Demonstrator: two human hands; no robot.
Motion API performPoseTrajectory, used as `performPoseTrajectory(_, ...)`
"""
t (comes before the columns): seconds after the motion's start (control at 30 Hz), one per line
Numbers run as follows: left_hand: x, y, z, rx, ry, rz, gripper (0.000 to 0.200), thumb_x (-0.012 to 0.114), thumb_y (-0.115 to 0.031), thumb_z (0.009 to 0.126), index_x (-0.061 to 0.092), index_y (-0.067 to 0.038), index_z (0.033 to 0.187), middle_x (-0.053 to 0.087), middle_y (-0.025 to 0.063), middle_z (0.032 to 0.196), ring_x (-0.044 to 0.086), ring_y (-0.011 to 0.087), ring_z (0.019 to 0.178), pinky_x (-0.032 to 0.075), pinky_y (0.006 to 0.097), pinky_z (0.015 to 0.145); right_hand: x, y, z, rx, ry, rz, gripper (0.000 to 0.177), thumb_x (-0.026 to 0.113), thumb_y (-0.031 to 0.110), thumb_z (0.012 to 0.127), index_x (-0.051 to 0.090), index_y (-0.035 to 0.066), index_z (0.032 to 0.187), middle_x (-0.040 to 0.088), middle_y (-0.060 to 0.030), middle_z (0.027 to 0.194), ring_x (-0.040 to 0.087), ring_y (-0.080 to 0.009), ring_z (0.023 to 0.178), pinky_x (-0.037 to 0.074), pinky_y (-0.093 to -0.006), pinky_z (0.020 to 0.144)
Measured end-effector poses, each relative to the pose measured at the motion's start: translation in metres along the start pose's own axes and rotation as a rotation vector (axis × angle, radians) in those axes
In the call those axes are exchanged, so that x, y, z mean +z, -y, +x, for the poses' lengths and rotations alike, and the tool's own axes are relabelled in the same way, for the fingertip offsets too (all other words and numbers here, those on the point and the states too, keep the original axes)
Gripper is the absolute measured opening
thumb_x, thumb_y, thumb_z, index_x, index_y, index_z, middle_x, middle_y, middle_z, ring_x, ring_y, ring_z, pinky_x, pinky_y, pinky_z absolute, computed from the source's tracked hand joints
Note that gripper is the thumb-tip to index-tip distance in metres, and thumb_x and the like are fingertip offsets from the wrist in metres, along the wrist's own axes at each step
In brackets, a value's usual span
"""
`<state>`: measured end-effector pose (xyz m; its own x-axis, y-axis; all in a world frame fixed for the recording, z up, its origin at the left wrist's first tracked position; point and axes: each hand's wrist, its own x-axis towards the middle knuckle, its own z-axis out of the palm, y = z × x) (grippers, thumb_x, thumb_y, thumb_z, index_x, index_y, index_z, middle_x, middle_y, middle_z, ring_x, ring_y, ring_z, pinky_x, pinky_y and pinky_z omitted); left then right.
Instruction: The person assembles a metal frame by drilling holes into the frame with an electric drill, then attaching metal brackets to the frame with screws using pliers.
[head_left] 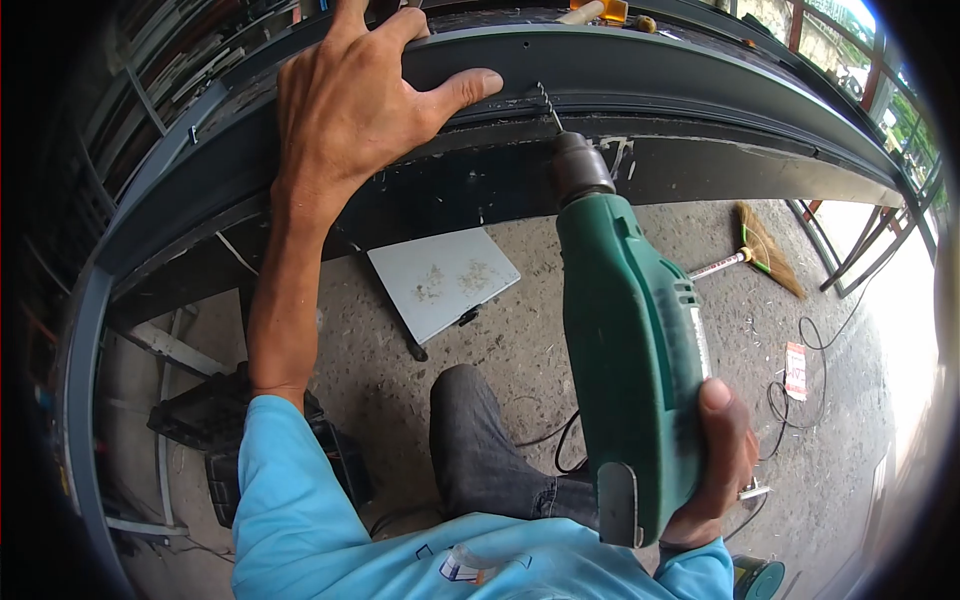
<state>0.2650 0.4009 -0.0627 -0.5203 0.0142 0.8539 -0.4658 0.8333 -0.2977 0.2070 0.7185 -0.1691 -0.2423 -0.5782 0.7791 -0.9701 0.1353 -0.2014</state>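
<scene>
My right hand (728, 450) is wrapped around the handle of a green electric drill (625, 320), which points up and away from me. From its metal chuck (582, 168) a thin twist drill bit (549, 107) sticks out, its tip right at the face of a long dark grey metal profile (660, 78). My left hand (355, 110) grips that profile left of the bit, with fingers over its top edge and the thumb stretched along its face. A small dark hole (526, 44) shows in the profile above the bit.
Below, a light grey panel (445, 280) lies on the concrete floor, with a broom (768, 250) farther right. A black cable (825, 340) loops near a red-and-white label (795, 370). A black crate (205, 410) sits at lower left. An amber-coloured object (613, 11) rests behind the profile.
</scene>
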Motion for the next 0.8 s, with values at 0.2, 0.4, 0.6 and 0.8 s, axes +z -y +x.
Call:
performPoseTrajectory(0.2, -0.002, -0.001, 0.002, -0.001, 0.022, -0.035, 0.068, 0.073, -0.065, 0.069, 0.069, -0.002, 0.095, 0.057, 0.0154, 0.106, 0.066, 0.0305, 0.084, 0.055, 0.0408, 0.068, -0.004, 0.015, 0.007, 0.099, -0.032, 0.061, 0.075, 0.079, 0.015, 0.065, 0.048, 0.022, 0.133, 0.064, -0.0130, 0.085, 0.064, -0.0276, 0.067, 0.052, -0.0375, 0.060)
performPoseTrajectory(0.4, -0.004, -0.002, 0.002, 0.002, 0.031, -0.024, 0.067, 0.073, -0.065, 0.070, 0.068, -0.001, 0.092, 0.056, 0.0147, 0.107, 0.066, 0.0302, 0.084, 0.055, 0.0414, 0.068, -0.003, 0.019, 0.008, 0.089, -0.006, 0.028, 0.076, 0.079, 0.016, 0.066, 0.047, 0.022, 0.134, 0.063, -0.0122, 0.082, 0.064, -0.0265, 0.067, 0.051, -0.0380, 0.060)
performPoseTrajectory(0.6, -0.002, 0.000, 0.003, 0.010, 0.027, -0.040, 0.068, 0.073, -0.065, 0.069, 0.068, -0.001, 0.093, 0.056, 0.0156, 0.107, 0.066, 0.0304, 0.083, 0.055, 0.0416, 0.067, -0.004, 0.021, 0.008, 0.100, -0.009, 0.015, 0.077, 0.081, 0.019, 0.065, 0.046, 0.022, 0.135, 0.062, -0.0115, 0.079, 0.063, -0.0252, 0.065, 0.050, -0.0377, 0.058)
performPoseTrajectory(0.8, -0.002, -0.001, 0.002, 0.003, 0.022, -0.048, 0.068, 0.073, -0.065, 0.069, 0.068, -0.001, 0.093, 0.056, 0.0159, 0.108, 0.066, 0.0307, 0.083, 0.055, 0.0416, 0.068, -0.007, 0.018, 0.012, 0.103, 0.004, 0.026, 0.079, 0.083, 0.024, 0.066, 0.045, 0.021, 0.135, 0.062, -0.0106, 0.076, 0.062, -0.0235, 0.062, 0.048, -0.0371, 0.055)
